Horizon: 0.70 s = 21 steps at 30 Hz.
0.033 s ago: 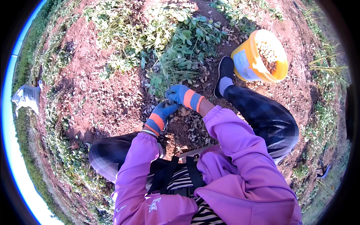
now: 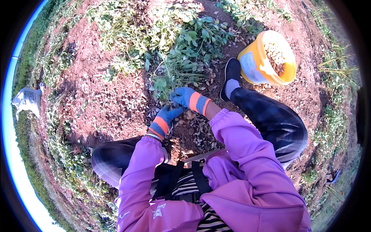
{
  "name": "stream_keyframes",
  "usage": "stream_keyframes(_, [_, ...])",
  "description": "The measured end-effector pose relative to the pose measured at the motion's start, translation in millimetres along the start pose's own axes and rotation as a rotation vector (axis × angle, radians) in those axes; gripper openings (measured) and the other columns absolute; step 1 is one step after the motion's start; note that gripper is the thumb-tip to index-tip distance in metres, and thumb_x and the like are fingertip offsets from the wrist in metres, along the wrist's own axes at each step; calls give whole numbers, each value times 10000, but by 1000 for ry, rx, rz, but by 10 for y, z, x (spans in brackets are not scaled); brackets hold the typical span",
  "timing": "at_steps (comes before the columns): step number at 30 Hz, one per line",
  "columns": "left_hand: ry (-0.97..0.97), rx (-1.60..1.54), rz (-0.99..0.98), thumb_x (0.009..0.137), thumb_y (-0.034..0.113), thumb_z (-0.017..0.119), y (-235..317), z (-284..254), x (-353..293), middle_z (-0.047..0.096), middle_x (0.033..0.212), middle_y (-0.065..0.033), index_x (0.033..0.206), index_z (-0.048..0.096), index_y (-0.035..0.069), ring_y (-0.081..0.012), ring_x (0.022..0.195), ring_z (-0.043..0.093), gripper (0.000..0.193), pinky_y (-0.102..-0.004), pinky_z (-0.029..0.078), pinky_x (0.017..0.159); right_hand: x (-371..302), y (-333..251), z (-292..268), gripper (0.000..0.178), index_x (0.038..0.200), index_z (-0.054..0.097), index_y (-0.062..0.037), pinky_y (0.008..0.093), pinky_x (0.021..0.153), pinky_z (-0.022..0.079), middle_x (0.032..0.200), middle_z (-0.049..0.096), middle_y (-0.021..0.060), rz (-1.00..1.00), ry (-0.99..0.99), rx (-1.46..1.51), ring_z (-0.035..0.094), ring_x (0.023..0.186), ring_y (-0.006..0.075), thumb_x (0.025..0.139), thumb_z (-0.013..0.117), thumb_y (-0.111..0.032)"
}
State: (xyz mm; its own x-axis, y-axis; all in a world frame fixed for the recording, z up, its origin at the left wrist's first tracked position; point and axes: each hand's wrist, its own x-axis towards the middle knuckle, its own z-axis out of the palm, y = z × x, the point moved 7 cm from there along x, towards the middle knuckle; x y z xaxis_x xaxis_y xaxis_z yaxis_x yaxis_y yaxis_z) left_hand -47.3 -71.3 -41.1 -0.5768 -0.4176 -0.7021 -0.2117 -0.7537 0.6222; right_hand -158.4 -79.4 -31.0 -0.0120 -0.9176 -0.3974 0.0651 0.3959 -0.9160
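My two gloved hands almost meet in front of me, low over the soil. My right hand (image 2: 184,96), in a blue glove with an orange cuff band, is closed at the root end of a green peanut plant (image 2: 172,73), whose leafy stems spread away from me. Just nearer and to its left, my left hand (image 2: 168,116) has its fingers curled together beside the right fingertips. What those fingers pinch is too small and shaded to make out. At the right stands a yellow bucket (image 2: 247,63), tilted in view, with many peanuts (image 2: 275,58) inside.
Uprooted leafy plants (image 2: 143,34) lie heaped ahead. My dark shoe (image 2: 232,73) rests beside the bucket, and my bent legs flank the work spot. Reddish soil (image 2: 100,104) with dry leaf bits spreads leftward. A white sack (image 2: 29,100) is at the far left.
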Motion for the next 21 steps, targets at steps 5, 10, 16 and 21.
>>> stream_keyframes(5, [-129, -128, -2, 772, 94, 602, 23, 124, -76, 600, 913, -105, 1035, 515, -13, -211, 777, 610, 297, -307, 510, 643, -190, -340, -81, 228, 917, 574, -17, 338, 648, 466, 792, 611, 162, -310, 87, -537, 597, 726, 267, 761, 571, -183])
stream_keyframes(10, [-39, -149, 59, 784, 115, 573, 74, 103, -95, 605, 881, -112, 1014, 524, -16, -213, 717, 617, 270, -301, 526, 624, -437, -322, -447, 272, 945, 560, -30, 374, 642, 464, 753, 606, 162, -154, 416, -276, 593, 706, 296, 761, 592, -228])
stream_keyframes(16, [-49, -110, 78, 773, 107, 559, 138, 116, -143, 606, 865, -83, 1018, 536, 11, -182, 710, 613, 263, -280, 509, 601, -845, -277, -225, 345, 994, 531, -46, 260, 624, 460, 884, 550, 101, -416, 376, -471, 514, 676, 121, 700, 665, -170])
stream_keyframes(21, [9, -58, 229, 775, 107, 582, 137, 120, -178, 590, 840, -54, 1039, 509, 42, -131, 664, 579, 281, -224, 454, 512, -967, -306, -11, 408, 1036, 534, -46, 299, 682, 466, 903, 551, 97, -329, 317, -371, 553, 765, 186, 665, 664, -155])
